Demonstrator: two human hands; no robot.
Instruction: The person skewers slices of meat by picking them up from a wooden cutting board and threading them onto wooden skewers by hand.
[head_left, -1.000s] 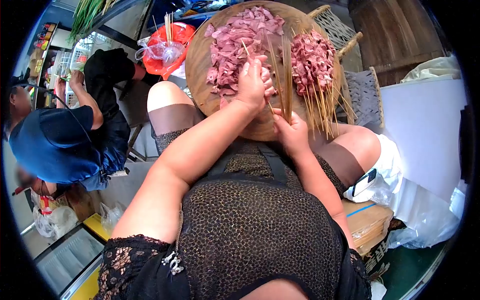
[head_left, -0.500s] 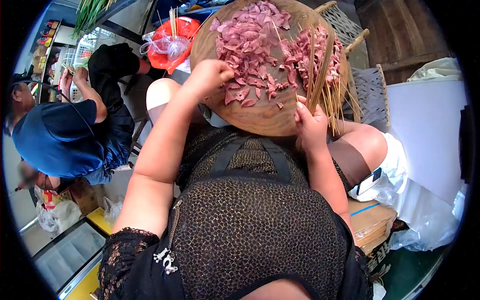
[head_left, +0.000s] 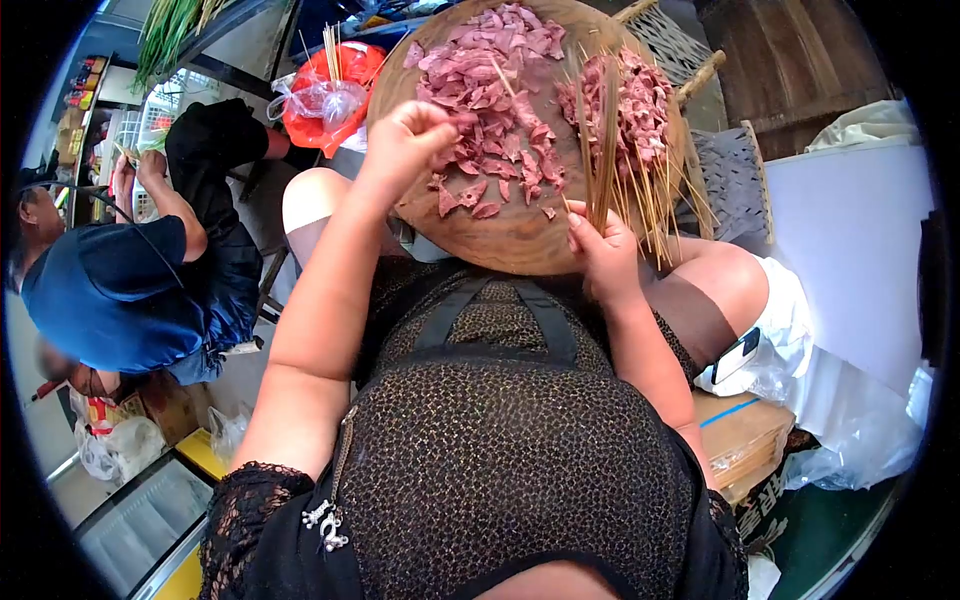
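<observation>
Round wooden board (head_left: 500,245) across lap. Left hand (head_left: 405,155) over board's left side, fingers curled beside loose meat slices (head_left: 495,50); pinch unclear. Right hand (head_left: 607,255) at board's near edge, gripping bare skewers (head_left: 603,165) and one partly threaded skewer (head_left: 537,132). Meat-loaded skewers (head_left: 640,110) on board's right side. Red bag (head_left: 312,130) left of board. Co-worker (head_left: 120,280) farther left.

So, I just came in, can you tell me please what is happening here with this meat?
The person's right hand holds a bundle of thin sticks and one skewer with meat slices on it. The left hand is beside the loose meat slices, perhaps pinching one. Filled skewers lie together on the round wooden board, their bare ends toward the person.
</observation>
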